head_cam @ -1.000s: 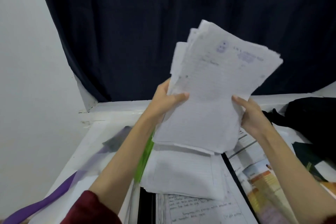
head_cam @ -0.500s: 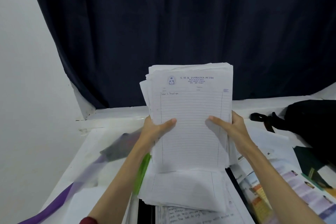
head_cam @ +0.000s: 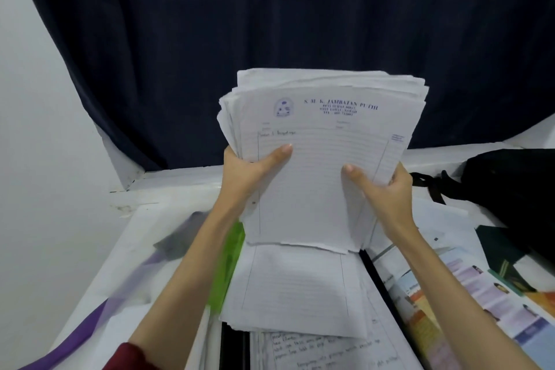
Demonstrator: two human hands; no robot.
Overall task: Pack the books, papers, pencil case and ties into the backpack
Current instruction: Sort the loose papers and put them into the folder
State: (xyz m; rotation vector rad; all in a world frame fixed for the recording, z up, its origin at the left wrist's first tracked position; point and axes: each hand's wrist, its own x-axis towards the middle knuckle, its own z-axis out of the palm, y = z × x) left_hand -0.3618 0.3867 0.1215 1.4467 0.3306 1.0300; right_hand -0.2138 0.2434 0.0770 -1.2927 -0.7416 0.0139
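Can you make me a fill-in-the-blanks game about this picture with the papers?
1. Both hands, left and right, hold a stack of white lined ____.
2. The curtain behind the stack is dark ____.
3. The black backpack lies to the ____ of the stack.
4. The flat strip at the desk's left edge is ____.

Missing words: papers; blue; right; purple

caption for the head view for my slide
Both hands, left and right, hold a paper stack upright.
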